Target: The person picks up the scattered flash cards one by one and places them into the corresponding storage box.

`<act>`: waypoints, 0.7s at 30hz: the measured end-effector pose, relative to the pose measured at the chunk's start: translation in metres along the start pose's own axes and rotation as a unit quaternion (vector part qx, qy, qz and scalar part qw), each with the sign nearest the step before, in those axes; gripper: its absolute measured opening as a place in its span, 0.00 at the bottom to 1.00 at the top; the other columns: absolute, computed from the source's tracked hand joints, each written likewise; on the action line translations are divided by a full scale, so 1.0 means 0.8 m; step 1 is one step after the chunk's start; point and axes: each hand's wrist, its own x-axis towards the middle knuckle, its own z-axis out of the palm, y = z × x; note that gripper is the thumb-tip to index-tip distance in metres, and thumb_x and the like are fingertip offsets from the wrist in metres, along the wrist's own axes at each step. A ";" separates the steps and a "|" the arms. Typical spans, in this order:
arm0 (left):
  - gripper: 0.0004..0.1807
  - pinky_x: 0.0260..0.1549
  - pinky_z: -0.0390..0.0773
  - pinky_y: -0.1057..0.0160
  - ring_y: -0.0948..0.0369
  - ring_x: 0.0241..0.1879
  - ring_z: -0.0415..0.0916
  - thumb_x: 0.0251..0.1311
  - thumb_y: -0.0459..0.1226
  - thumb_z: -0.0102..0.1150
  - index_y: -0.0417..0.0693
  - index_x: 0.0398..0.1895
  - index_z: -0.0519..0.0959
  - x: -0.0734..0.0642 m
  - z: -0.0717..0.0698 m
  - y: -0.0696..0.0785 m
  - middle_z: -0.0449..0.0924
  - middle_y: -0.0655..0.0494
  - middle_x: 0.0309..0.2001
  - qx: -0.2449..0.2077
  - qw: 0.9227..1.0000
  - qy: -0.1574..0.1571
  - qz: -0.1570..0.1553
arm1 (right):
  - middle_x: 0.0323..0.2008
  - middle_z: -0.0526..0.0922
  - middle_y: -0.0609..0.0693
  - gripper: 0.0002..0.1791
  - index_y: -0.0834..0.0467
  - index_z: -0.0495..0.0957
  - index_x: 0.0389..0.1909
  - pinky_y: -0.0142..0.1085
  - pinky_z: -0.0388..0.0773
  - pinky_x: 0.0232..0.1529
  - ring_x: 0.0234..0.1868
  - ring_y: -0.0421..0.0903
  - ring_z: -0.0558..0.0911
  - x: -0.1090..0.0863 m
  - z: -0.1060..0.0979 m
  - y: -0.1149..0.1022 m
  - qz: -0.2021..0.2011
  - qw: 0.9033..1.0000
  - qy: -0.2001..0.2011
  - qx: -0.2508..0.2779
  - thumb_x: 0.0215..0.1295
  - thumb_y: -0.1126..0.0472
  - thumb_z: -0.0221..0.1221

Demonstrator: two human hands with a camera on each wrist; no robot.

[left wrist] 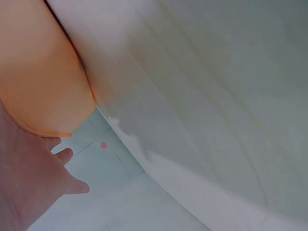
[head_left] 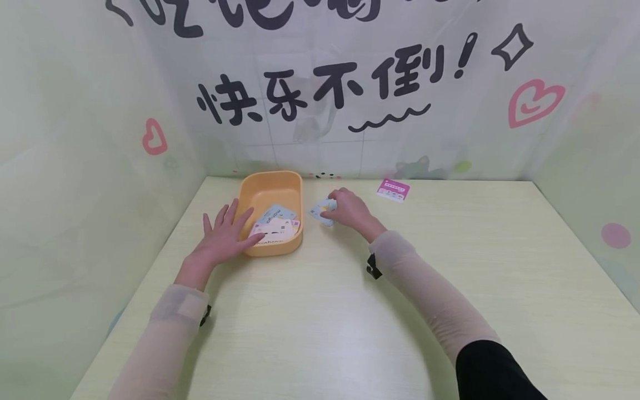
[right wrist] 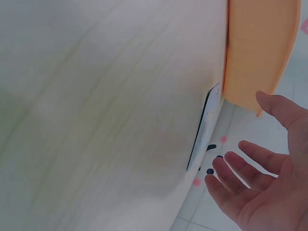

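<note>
An orange tray (head_left: pixel 270 191) stands on the table with a light-blue card (head_left: pixel 276 212) and white-and-pink cards (head_left: pixel 275 229) inside. My left hand (head_left: pixel 220 239) rests at its left rim, fingers spread; the left wrist view shows that hand (left wrist: pixel 33 178) against the tray's outer wall (left wrist: pixel 43 72). To the right of the tray, a light-blue card (head_left: pixel 320 210) lies flat, partly hidden by my right hand (head_left: pixel 350 210). In the right wrist view that hand (right wrist: pixel 264 187) hovers over the card (right wrist: pixel 204 127), fingers loosely bent and apart from it.
A magenta-and-white card (head_left: pixel 394 190) lies near the table's back edge, right of my right hand. A printed cloth (head_left: pixel 310 150) hangs behind the pale wood table (head_left: pixel 320 322), with cloth walls on both sides.
</note>
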 end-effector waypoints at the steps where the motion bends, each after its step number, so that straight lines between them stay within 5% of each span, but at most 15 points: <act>1: 0.50 0.66 0.19 0.25 0.35 0.78 0.26 0.65 0.70 0.41 0.55 0.81 0.44 0.000 0.000 0.000 0.24 0.41 0.81 0.002 1.000 -0.001 0.000 | 0.62 0.77 0.58 0.35 0.62 0.73 0.64 0.46 0.75 0.64 0.61 0.54 0.77 0.000 0.001 0.001 0.004 1.000 -0.002 -0.006 0.63 0.45 0.66; 13: 0.51 0.65 0.19 0.25 0.35 0.78 0.26 0.64 0.70 0.42 0.55 0.81 0.43 0.002 0.000 -0.002 0.24 0.41 0.81 0.001 1.000 0.000 0.002 | 0.61 0.76 0.61 0.38 0.63 0.73 0.64 0.46 0.77 0.61 0.57 0.54 0.78 -0.001 0.007 0.005 0.035 0.997 -0.027 -0.064 0.60 0.43 0.67; 21: 0.51 0.65 0.18 0.25 0.35 0.78 0.26 0.64 0.70 0.42 0.55 0.81 0.43 0.002 0.000 -0.001 0.24 0.41 0.81 0.001 1.000 0.000 0.001 | 0.53 0.78 0.59 0.32 0.64 0.79 0.53 0.43 0.79 0.51 0.47 0.51 0.76 -0.002 0.011 0.004 0.036 0.994 -0.044 -0.093 0.59 0.43 0.69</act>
